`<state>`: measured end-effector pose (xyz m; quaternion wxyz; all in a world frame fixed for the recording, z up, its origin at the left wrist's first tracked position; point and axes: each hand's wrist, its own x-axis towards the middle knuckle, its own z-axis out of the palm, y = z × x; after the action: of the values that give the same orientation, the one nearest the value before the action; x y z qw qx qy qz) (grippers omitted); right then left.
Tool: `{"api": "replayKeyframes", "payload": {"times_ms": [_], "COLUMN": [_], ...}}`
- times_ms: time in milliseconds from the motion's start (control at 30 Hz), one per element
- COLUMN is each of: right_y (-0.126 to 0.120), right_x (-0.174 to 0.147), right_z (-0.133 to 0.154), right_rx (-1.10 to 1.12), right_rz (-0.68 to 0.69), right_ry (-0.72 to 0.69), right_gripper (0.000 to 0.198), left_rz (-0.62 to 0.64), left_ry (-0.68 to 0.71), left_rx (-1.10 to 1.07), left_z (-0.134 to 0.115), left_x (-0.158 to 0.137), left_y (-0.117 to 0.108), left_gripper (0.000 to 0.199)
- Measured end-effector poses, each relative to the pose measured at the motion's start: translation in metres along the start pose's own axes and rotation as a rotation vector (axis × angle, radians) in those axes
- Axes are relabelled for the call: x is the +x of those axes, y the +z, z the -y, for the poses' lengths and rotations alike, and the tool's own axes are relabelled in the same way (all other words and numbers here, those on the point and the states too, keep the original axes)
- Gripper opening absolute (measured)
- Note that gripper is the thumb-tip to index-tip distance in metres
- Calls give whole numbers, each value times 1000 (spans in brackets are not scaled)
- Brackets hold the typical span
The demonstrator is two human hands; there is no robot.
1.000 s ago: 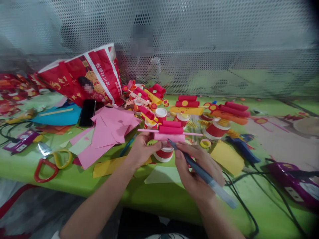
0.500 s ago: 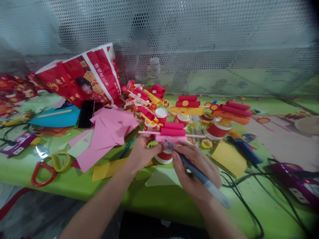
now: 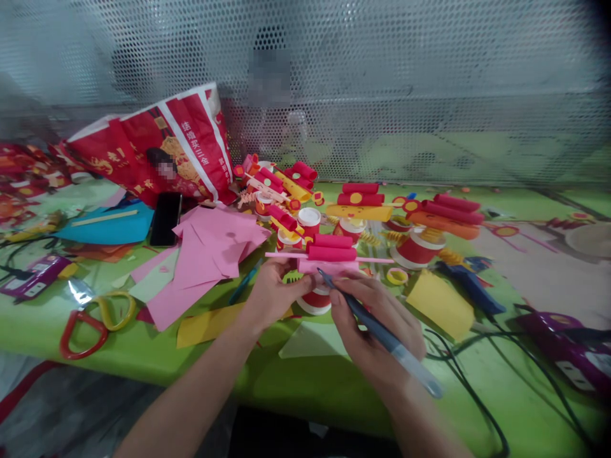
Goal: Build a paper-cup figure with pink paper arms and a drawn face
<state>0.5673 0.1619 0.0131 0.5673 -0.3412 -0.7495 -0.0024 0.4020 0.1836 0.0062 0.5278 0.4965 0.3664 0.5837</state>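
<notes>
A paper figure (image 3: 329,253) stands in front of me, with red paper rolls on top, a pink roll below them and a thin pink strip sticking out at both sides. Under it is a red and white paper cup (image 3: 316,301). My left hand (image 3: 274,292) grips the pink roll from its left end, thumb in front. In my right hand (image 3: 382,312) is a dark blue pen (image 3: 377,327), its tip at the front of the pink roll. Similar finished figures (image 3: 360,207) stand behind, with yellow and orange rolls.
Pink paper sheets (image 3: 214,245), a phone (image 3: 165,219) and scissors (image 3: 86,332) lie to the left. A red bag (image 3: 157,152) leans against the mesh wall. Yellow paper (image 3: 442,305), a blue glue gun (image 3: 470,286) and a purple power strip (image 3: 568,350) with black cables are at right.
Hardly anything differs. Both hands hold the same pose, and the pen tip stays at the pink roll.
</notes>
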Motion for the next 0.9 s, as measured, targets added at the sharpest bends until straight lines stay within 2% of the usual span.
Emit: {"api": "replayKeyframes", "payload": {"times_ms": [333, 900], "right_y": [1, 3], "right_x": [0, 0], "right_z": [-1, -5], "right_rx": [-6, -9], "right_rz": [6, 3], "right_ry": [22, 3], "right_gripper": [21, 26], "left_rz": [18, -49], "left_ry": [28, 15], "left_rx": [33, -7], "left_z": [5, 9], "left_x": [0, 1], "left_y": [-3, -3], "left_gripper": [30, 30]}}
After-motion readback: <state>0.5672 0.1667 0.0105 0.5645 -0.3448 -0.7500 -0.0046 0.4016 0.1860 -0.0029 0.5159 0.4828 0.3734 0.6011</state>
